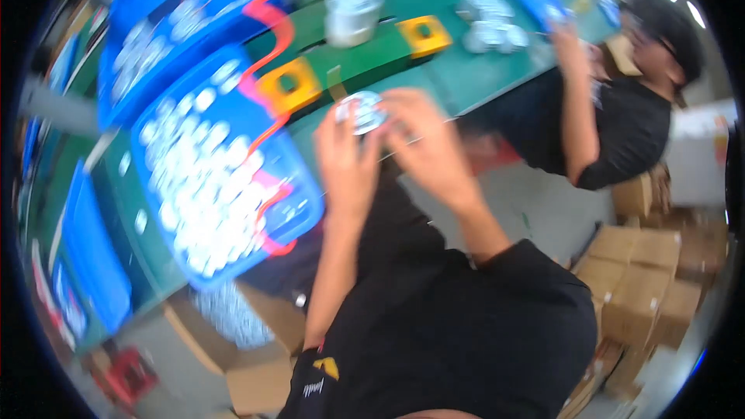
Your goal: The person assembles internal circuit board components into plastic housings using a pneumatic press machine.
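A small round whitish-silver piece (368, 112) sits between my two hands, just in front of the green bench's near edge. Motion blur hides its exact kind. The fingers of my left hand (346, 147) are closed on its left side. From the right, the fingers of my right hand (425, 136) close on its other side. Beyond the hands lies a long green fixture with a yellow block (291, 87) at its left end and another yellow block (425, 36) at its right. To the left stands a blue tray (299, 221) full of small white pieces.
A red wavy strip (268, 46) runs across the blue tray. Behind it is a blue bin (109, 112) of clear pieces. A white tub (353, 15) stands behind the fixture. A co-worker (628, 109) sits at right, near stacked cardboard boxes (636, 287). An open carton (260, 384) lies below.
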`<state>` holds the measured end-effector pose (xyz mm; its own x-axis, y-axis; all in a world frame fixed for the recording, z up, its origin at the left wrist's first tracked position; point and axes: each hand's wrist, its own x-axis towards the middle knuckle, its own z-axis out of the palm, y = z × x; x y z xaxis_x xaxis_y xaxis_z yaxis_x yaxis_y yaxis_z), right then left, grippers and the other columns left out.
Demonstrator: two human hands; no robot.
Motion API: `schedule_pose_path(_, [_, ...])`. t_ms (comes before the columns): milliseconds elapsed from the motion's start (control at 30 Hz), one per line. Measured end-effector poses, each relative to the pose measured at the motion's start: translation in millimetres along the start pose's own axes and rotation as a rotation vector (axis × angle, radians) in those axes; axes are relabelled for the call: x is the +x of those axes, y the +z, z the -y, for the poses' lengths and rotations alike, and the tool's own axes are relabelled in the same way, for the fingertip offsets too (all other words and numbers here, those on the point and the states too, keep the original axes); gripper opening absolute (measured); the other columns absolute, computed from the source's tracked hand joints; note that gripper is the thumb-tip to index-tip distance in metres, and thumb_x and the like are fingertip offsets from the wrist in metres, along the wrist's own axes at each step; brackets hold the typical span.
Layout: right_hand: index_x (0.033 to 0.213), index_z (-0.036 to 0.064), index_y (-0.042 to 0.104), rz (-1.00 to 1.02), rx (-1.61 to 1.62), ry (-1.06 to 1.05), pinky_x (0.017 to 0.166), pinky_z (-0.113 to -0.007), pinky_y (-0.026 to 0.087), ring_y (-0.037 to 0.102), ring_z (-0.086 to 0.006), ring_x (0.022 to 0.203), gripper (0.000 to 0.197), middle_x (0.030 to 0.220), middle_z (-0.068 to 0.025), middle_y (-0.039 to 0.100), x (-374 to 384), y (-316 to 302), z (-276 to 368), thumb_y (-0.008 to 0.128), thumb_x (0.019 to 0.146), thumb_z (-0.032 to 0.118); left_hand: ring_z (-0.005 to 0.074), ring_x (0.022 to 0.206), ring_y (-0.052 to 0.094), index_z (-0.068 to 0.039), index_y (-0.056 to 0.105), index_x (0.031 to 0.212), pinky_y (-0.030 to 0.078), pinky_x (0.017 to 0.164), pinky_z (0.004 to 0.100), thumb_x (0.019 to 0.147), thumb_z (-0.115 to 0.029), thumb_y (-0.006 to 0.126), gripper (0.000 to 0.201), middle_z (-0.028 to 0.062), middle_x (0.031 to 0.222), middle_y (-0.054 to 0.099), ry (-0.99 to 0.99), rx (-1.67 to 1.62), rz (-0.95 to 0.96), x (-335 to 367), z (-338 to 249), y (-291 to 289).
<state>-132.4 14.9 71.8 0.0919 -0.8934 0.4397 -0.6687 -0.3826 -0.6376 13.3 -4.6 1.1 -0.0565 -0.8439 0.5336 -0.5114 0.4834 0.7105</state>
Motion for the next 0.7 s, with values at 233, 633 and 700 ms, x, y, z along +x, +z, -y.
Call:
schedule_pose_path(233, [0.108,-0.0013,0.071,0.179,0.169,-0.074,0.077,-0.036,0.056,0.071,-0.0282,0.086,0.018,0.105,-0.0154,0.071,47,29,81,0.069,0.090,-0.001,0.0384,0.116,0.058,-0.001,0.060,0.138,0.048,0.096,0.0462,0.090,-0.011,0.073,0.051,0.0174,0.129,0.060,-0.151,-0.392,0.042,-1,-5,14])
schedule_pose_path(633, [0.087,0.0061,0.061,0.242,-0.045,-0.730,0.075,-0.049,0.049,0.061,-0.0352,0.084,0.011,0.086,-0.0154,0.061,81,250,42,0.056,0.090,0.014,0.0399,0.121,0.061,-0.003,0.061,0.139,0.047,0.106,0.0495,0.078,-0.022,0.089,0.070,0.0207,0.131,0.065,0.040,-0.024,-0.019,-1,44,3])
schedule_pose_path(700, [0.088,0.0049,0.061,0.322,-0.060,-0.694,0.075,-0.050,0.048,0.061,-0.0354,0.086,0.012,0.088,-0.0159,0.061,92,271,31,0.061,0.086,0.017,0.0403,0.124,0.058,-0.004,0.058,0.143,0.045,0.108,0.0505,0.075,-0.024,0.091,0.078,0.0209,0.133,0.064,0.071,-0.005,-0.029,1,43,14])
